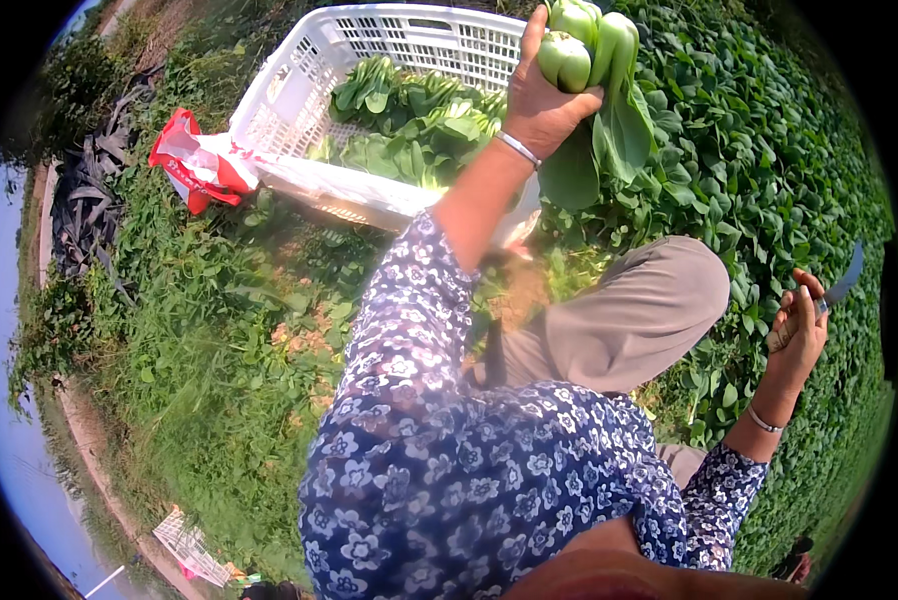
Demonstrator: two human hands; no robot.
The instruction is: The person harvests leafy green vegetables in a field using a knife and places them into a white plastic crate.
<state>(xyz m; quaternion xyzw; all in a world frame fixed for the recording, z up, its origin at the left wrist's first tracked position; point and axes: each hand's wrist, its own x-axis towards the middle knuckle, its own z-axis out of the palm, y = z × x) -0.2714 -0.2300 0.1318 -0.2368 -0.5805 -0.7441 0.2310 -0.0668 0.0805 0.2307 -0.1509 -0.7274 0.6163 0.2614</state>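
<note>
My left hand point(542, 109) grips several bok choy heads point(565, 64), their pale bases upward and leaves hanging to the right. It is above the right end of a white slatted plastic crate point(299, 56). Inside the crate lie bundles of cut bok choy point(411, 120). Off to the right, my right hand point(800, 326) is closed around the handle of a knife point(846, 277) with a slightly curved blade. That blade points up and away, over a dense bed of growing bok choy point(681, 150). The left forearm hides part of the crate's near right corner.
A red and white plastic bag point(205, 165) hangs at the crate's left corner. Crumpled black sheeting point(96, 180) lies farther left. Weeds point(216, 360) cover the ground beside me. Another white crate point(190, 547) stands by a path at lower left. My bent knee point(674, 300) lies between both hands.
</note>
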